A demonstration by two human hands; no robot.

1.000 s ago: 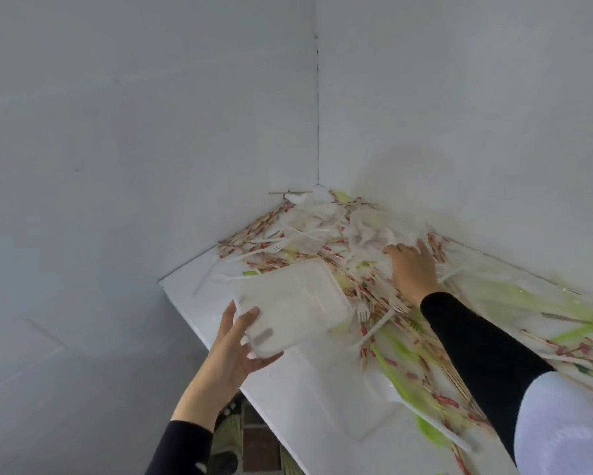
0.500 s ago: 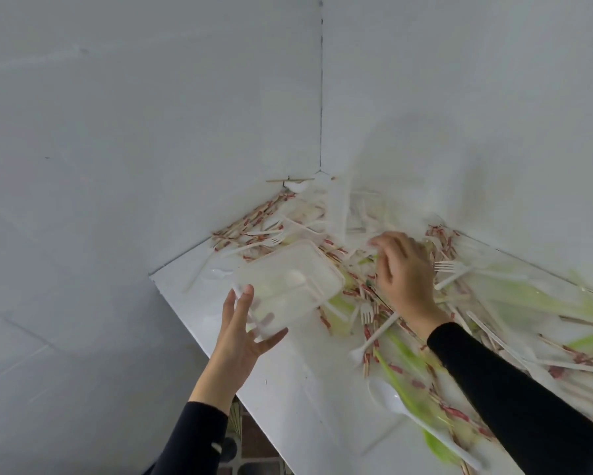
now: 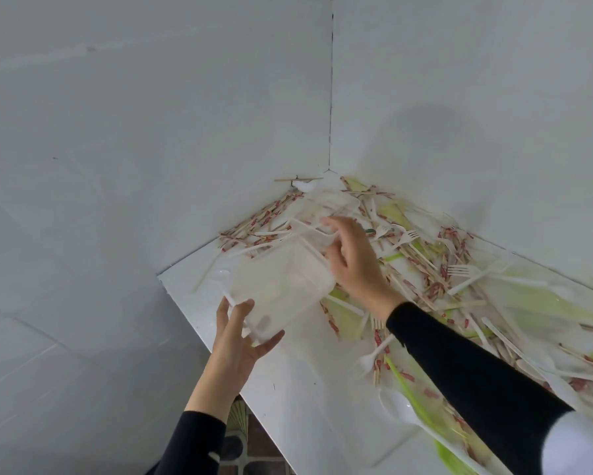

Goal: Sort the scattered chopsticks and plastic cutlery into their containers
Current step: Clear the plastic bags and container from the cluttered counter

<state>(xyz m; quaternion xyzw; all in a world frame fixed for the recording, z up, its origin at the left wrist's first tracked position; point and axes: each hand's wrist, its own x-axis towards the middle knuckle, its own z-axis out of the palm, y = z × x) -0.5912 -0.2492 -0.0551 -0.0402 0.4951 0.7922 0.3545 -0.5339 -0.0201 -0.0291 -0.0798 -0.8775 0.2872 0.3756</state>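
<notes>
Step in hand: loading loose pieces into the clear container, judged from how both hands meet at it.

Left side: left hand (image 3: 236,344) reaches up from the near edge of the white surface (image 3: 305,399). Forearm raised, palm facing up and away. Fingers run up one side of the container's near corner, thumb lies on the other, so this hand grips the clear container (image 3: 281,282). Container is tilted, its near corner lifted and its far end low at the edge of the heap. Contents not legible through the plastic.

Centre: right hand (image 3: 353,265) crosses in from the right, wrist bent down, black sleeve (image 3: 476,371) behind it. Fingers curl over the container's far rim. Something pale and translucent sits at the fingertips, perhaps plastic cutlery; motion blur stops me from saying whether the hand pinches it or is empty.

Right side: wrapped chopsticks (image 3: 254,224) with red print are heaped into the corner of the two walls and trail rightward. White forks (image 3: 459,270) lie among them, apart from one another. A white spoon (image 3: 401,409) lies near the front edge.

Progress: early, most pieces are unsorted.

Next move, as I judge it: bring the right hand's pick over the opening and let go, with the container held level enough that nothing slides out. Tangled pieces may drag neighbours along.
</notes>
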